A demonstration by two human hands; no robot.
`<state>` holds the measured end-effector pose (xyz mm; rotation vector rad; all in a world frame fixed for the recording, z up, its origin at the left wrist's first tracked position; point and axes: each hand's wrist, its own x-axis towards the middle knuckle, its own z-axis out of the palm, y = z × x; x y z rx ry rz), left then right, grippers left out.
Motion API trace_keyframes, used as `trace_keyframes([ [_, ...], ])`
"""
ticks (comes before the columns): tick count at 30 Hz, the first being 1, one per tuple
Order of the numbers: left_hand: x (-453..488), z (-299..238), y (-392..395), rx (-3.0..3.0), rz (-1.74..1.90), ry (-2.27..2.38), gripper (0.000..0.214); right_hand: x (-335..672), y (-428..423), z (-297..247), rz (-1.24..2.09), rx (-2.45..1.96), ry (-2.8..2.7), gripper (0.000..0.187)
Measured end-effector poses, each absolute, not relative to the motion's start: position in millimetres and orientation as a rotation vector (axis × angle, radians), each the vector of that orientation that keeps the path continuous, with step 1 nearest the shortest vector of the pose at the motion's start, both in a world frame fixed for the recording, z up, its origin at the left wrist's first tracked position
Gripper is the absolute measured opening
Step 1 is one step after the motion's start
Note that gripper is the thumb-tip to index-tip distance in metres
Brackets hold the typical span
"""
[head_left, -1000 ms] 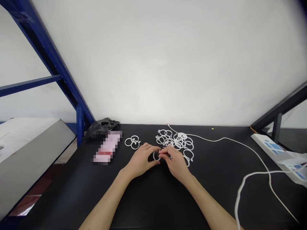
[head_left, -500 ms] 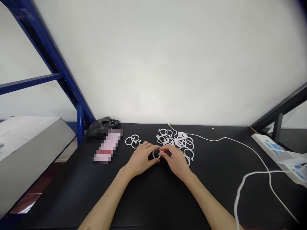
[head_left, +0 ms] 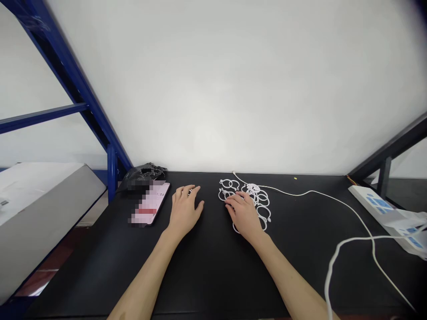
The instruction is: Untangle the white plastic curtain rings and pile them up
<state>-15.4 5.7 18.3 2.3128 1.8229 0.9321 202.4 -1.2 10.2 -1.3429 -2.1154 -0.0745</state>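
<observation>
The two hands, which met over a single ring half a second ago, have drawn apart on the wide black tabletop [head_left: 213,271]. The left hand [head_left: 184,209] has gone out to the left and the right hand [head_left: 244,214] has gone up onto the pile. Both forearms reach forward from the near edge.

The left hand lies palm down, its fingers stretched flat and slightly spread, gripping nothing that shows. It covers the small cluster of white plastic rings [head_left: 190,191], of which only a sliver shows between the fingertips. The right hand rests palm down with its fingers loosely bent on the near left part of the tangled heap of white plastic rings [head_left: 260,196]. Whether they pinch a ring cannot be told.

A thin white cable [head_left: 333,202] trails right from the heap. A pink-screened phone [head_left: 150,205] lies just left of the left hand.
</observation>
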Motion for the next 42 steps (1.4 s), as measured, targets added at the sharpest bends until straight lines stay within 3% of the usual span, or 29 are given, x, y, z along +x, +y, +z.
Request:
trace_keyframes([
  [6,-7,26,0,2.157,1.006,1.408,0.040,193,-17,29,0.178,-1.117,-1.963,0.024],
  [15,-3,41,-4,1.656,0.957,1.008,0.035,182,-36,45,0.994,-0.980,-1.718,0.017],
  [23,3,40,-13,2.157,0.912,1.196,0.038,183,-29,30,0.707,-1.249,-1.635,0.021],
  [25,6,40,-16,2.254,0.875,1.145,0.035,184,-28,27,0.687,-1.253,-1.714,0.015],
  [40,5,38,-14,2.360,0.869,1.099,0.037,188,-27,24,0.623,-1.236,-1.787,0.011],
  [42,4,35,-12,2.364,0.914,1.193,0.038,190,-26,24,0.551,-1.262,-1.810,0.023],
])
